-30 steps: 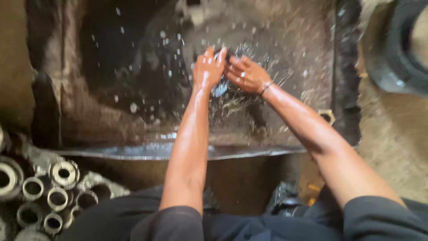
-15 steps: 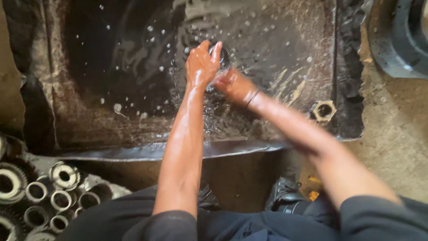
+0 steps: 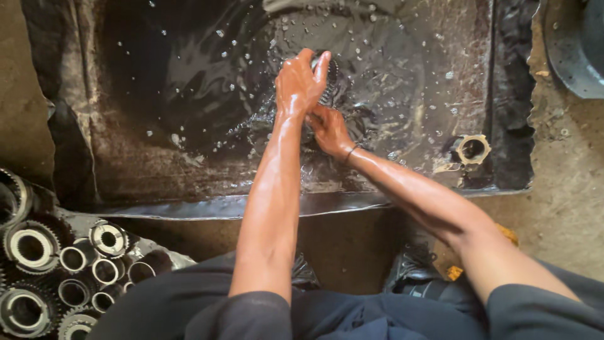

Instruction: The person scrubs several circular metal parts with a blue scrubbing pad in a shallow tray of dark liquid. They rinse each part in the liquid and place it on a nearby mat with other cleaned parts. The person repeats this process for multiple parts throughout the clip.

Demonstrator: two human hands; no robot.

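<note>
Left hand [image 3: 301, 82]: wet and glistening, fingers curled over the top of a toothed metal gear [image 3: 328, 79], grasping it above the dark liquid.
Right hand [image 3: 329, 131]: just below and touching the left one, half sunk in the liquid, fingers bent under the same gear; thin band on the wrist; grip itself hidden by splashing and the other hand, cannot tell whether clenched or loose.
Pile of gears and rings [image 3: 63, 264]: far left bottom, stacked on the floor beside the tray, round steel pieces with teeth and hollow centres, well apart from both hands.
Tray [image 3: 189, 170]: wide, shallow, dented metal, filled with dark oily liquid, bubbles and ripples spreading around the hands.
Toothed metal gear: near the tray's middle top, partly covered by fingers, only its ridged edge showing.
Hexagonal nut [image 3: 472, 149]: right part of the tray, lying in shallow liquid near the rim, apart from the hands.
Shoe [image 3: 412, 271]: dark, on the earthen floor under the right forearm.
Round dark part [image 3: 576, 44]: top right corner, outside the tray.
</note>
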